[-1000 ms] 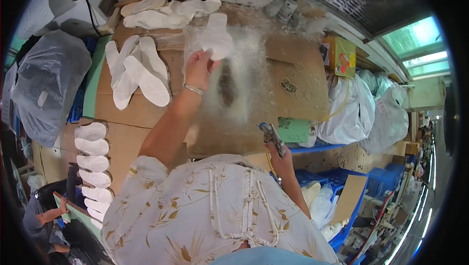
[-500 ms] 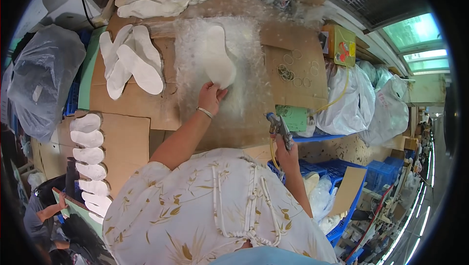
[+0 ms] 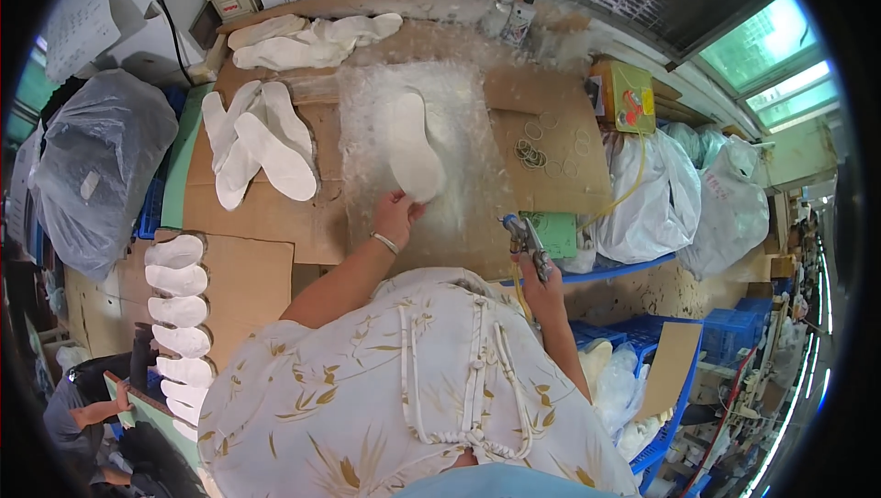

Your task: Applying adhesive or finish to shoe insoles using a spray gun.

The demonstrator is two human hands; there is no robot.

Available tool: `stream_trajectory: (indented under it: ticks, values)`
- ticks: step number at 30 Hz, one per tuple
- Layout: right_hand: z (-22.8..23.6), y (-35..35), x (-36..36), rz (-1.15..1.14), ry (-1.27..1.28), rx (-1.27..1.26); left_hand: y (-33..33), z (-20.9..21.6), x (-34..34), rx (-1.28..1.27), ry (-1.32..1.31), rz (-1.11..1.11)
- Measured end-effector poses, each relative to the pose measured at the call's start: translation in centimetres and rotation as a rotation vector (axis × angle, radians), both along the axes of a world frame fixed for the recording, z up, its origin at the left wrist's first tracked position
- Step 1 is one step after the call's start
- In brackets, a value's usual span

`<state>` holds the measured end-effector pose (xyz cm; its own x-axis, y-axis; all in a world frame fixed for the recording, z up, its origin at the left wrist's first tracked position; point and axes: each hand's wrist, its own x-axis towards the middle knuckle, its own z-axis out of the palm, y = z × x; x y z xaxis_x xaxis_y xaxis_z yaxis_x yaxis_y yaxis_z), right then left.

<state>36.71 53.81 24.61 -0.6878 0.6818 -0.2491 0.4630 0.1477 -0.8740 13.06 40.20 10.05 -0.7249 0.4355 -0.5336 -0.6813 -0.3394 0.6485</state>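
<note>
A white shoe insole (image 3: 415, 145) lies lengthwise on a whitish, residue-coated sheet (image 3: 367, 167) in the middle of the bench. My left hand (image 3: 396, 220) pinches its near end between thumb and fingers. To the right, my right hand (image 3: 541, 282) is wrapped round the handle of a spray gun (image 3: 528, 243), whose blue-tipped nozzle points up and to the left. A yellowish hose (image 3: 517, 291) hangs from the gun beside my wrist. Whether a finger presses the trigger cannot be made out.
Loose insoles (image 3: 262, 142) lie left of the sheet, with more insoles (image 3: 317, 42) along the back. A row of insoles (image 3: 180, 313) sits on cardboard nearer left, beside another person (image 3: 87, 411). Rubber bands (image 3: 529, 154), a yellow container (image 3: 626, 94), plastic bags (image 3: 647, 190) and blue crates (image 3: 674, 406) are rightward.
The whole view has shifted, so the bench sits lower in the picture. My left hand keeps its place at the insole's near end, and the right still holds the spray gun.
</note>
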Motion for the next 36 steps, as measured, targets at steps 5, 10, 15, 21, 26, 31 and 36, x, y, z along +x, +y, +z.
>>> stream_trajectory:
  ticks: [5, 10, 15, 21, 26, 31, 36]
  values:
    - [-0.8, 0.4, -0.3, -0.007, 0.066, 0.026, 0.0, -0.9, 1.8, -0.02, -0.028, -0.116]
    - [-1.0, 0.6, -1.1, 0.051, 0.076, 0.058, -0.7, -2.7, 2.6, -0.06, -0.118, -0.21]
    - [1.3, 1.2, -3.6, 0.052, 0.023, -0.066, -1.1, -4.4, 3.1, -0.171, -0.144, -0.247]
    - [4.0, -0.7, -10.2, 0.228, 0.088, -0.03, -0.8, -4.8, 3.3, -0.345, -0.105, -0.24]
    - [3.7, -0.4, -12.9, 0.226, 0.106, 0.019, -0.6, -4.6, 3.5, -0.375, -0.064, -0.214]
    - [3.8, -0.4, -13.1, 0.261, 0.109, 0.045, -0.7, -4.5, 3.6, -0.363, -0.074, -0.197]
    - [2.4, 0.2, -12.8, 0.226, 0.129, 0.14, -0.8, -4.2, 3.7, -0.346, -0.098, -0.201]
